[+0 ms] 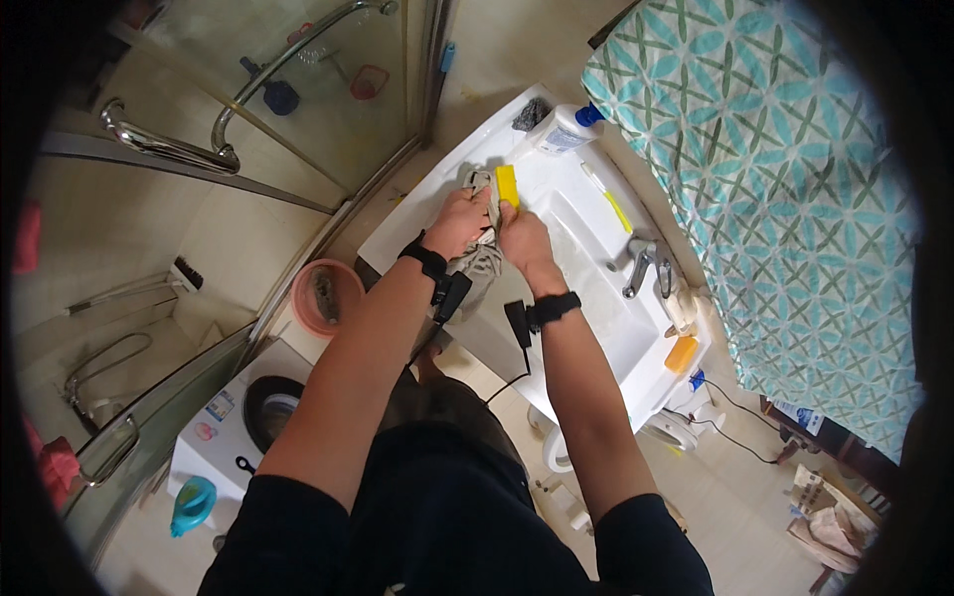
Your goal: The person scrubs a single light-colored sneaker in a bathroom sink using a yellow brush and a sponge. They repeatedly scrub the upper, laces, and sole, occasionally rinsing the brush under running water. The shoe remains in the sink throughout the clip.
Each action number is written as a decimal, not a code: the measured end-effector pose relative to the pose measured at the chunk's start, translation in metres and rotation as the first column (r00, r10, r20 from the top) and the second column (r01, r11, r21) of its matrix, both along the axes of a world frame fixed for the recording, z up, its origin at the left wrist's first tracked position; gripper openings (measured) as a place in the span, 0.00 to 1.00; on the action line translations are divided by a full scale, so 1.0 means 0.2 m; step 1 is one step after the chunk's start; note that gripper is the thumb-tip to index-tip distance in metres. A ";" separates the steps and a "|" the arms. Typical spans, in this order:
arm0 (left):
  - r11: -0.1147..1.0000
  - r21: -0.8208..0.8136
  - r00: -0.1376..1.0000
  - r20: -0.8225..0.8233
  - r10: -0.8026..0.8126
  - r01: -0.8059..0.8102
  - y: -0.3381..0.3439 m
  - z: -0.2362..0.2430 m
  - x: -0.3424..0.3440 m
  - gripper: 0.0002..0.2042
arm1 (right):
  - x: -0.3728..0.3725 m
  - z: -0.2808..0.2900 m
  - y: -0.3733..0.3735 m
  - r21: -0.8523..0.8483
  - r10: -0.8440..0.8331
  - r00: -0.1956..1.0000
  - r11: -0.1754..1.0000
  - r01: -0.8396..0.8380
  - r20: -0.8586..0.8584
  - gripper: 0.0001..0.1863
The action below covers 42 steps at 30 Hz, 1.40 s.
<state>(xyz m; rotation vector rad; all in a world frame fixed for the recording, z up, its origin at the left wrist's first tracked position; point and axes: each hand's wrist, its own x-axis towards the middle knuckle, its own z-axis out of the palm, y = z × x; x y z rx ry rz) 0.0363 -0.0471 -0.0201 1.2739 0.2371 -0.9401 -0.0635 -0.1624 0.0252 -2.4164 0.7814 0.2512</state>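
Over white ceramic washbasin (pixel 596 248), both hands work on a grey-and-white lace-up sneaker (pixel 480 260) held at the basin's left rim. Left hand (pixel 459 221) is clenched round the shoe's upper/heel end, steadying it. Right hand (pixel 522 238) is closed on a yellow rectangular scrub brush (pixel 508 184), pressed vs. the shoe's top; bristles can't be made out, so could be a sponge block. Both wrists carry black bands w/ small black boxes and a cable.

Around it: white plastic bottle w/ blue cap (pixel 564 127) lies at the basin's far end, dark scouring pad (pixel 530 114) just beside it. Yellow-and-white toothbrush (pixel 608 199) rests on the back ledge, chrome tap (pixel 644 266) further along, orange soap bar (pixel 681 353) near the right corner. Pink plastic bucket (pixel 326 296) sits on the floor to the left, near glass shower door (pixel 298 109). Teal patterned curtain (pixel 785 199) hangs behind the basin.

Step in hand, by my read: scrubbing the shoe's upper, mid-clean. No water seen running. Next move prob. calls for firm left-hand hold while the brush strokes along the fabric, then turning the shoe to reach the sole and sides w/o letting it slip off the rim.
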 end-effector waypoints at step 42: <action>0.983 0.174 0.928 0.373 -0.004 -0.065 -0.07 -0.14 -0.05 0.22 | -0.08 -0.04 -0.04 0.024 0.001 0.992 1.000 0.002 -0.125 0.32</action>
